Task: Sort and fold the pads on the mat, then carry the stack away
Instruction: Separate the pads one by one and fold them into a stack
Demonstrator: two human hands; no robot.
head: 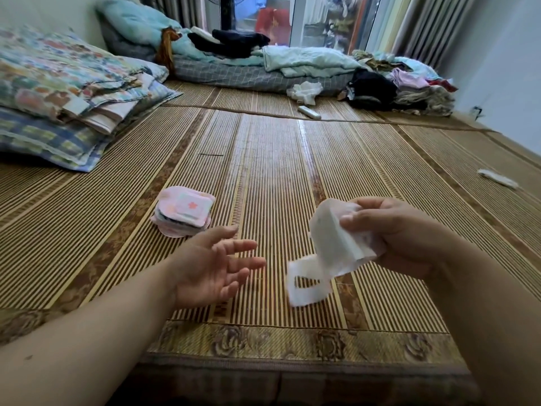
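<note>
A stack of folded pads [183,212], pink and white with a small star patch on top, sits on the bamboo mat [272,171] left of centre. My right hand [401,232] grips a white pad [330,244] held above the mat; its lower end hangs down, bent, with a slot in it. My left hand [216,265] hovers palm up with fingers spread, holding nothing, just in front of the stack and left of the white pad.
Folded quilts and pillows [67,92] lie at the left. Bedding and heaps of clothes [395,86] line the far edge. A white tube [308,112] lies far centre. A white strip [497,178] lies at the right.
</note>
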